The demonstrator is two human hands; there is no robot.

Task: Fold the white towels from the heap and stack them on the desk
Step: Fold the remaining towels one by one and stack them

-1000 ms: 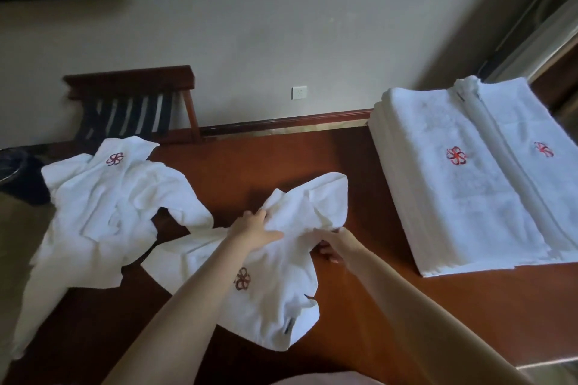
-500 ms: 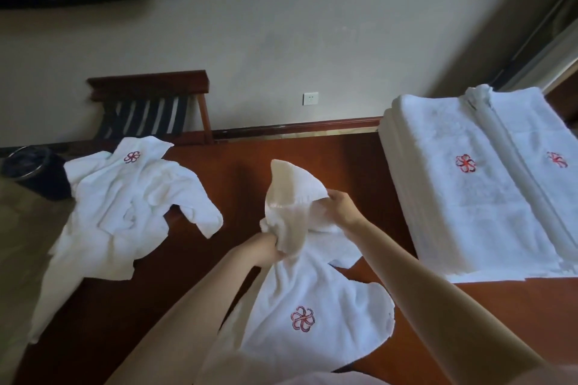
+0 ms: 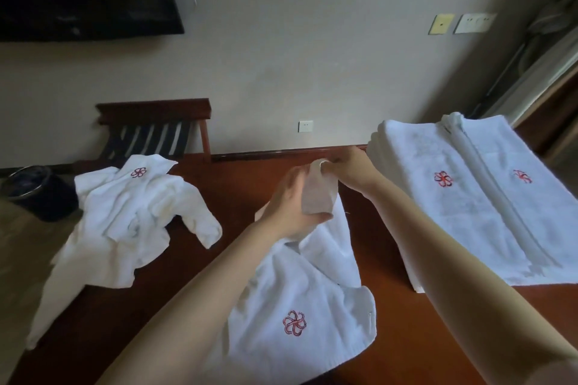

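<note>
A towel [image 3: 300,300] is held up over the desk [image 3: 391,337] by its top edge, pinched between closed fingers of the left hand [image 3: 287,206] and right hand [image 3: 350,169].

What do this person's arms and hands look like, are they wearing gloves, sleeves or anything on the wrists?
Nothing is worn that shows. The left hand and right hand are bare, with no gloves, and no rings can be made out. Both forearms are uncovered to the picture's edge: no sleeves, watch or bracelet.
</note>
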